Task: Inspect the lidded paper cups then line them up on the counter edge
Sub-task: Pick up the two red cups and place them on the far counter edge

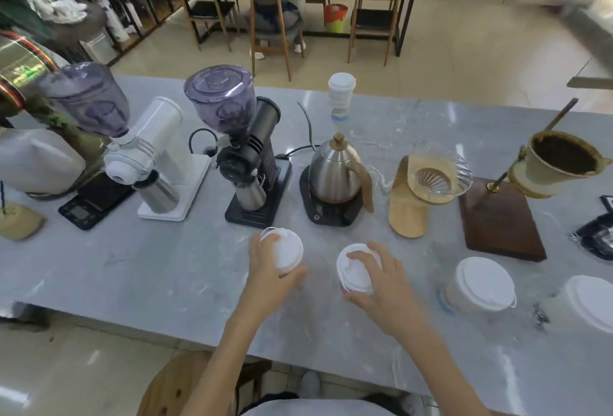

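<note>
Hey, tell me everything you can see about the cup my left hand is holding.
The cup is a paper cup capped with a white plastic lid, round with a raised rim. It is seen mostly from above, so the lid hides nearly all of the wall. It tilts slightly away from the camera, over the grey counter, in front of the black grinder. The left hand wraps its side, fingers on the left edge, thumb below. Whether its base touches the counter cannot be seen.
</note>
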Demonstrator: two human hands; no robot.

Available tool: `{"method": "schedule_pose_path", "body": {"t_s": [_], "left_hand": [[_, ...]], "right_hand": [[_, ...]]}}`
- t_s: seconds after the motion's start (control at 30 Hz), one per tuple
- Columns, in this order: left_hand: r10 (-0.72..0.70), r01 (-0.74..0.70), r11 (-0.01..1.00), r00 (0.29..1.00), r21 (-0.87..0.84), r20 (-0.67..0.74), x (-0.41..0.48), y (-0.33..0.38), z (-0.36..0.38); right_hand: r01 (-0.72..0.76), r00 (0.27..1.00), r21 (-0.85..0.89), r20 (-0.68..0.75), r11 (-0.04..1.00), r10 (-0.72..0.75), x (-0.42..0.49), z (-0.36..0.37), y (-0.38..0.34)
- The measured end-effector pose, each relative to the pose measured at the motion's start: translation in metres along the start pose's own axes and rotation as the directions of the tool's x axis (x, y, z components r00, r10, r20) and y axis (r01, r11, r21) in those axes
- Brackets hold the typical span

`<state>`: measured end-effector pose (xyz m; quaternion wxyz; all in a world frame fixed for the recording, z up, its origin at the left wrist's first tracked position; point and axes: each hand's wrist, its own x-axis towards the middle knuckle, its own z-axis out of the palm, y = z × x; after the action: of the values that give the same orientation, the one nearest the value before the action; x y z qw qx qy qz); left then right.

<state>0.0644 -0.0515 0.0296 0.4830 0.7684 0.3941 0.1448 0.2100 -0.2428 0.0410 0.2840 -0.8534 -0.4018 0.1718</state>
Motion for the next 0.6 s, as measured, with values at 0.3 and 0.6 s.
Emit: {"method": "schedule_pose_path", "body": {"t_s": [0.3, 0.6], "left_hand": [[-0.083, 0.082, 0.996, 0.996, -0.027, -0.036, 0.008, 0.028, -0.002], [0.251, -0.228, 0.963, 0.953, -0.144, 0.17, 0.005, 0.171, -0.048]], "right_hand": [[-0.154, 0.988, 0.286, 0.037, 0.946, 0.15, -0.002, -0.011, 0.006], [-0.064, 0.952, 0.609, -0.2, 0.791, 0.232, -0.035, -0.2, -0.002]]}}
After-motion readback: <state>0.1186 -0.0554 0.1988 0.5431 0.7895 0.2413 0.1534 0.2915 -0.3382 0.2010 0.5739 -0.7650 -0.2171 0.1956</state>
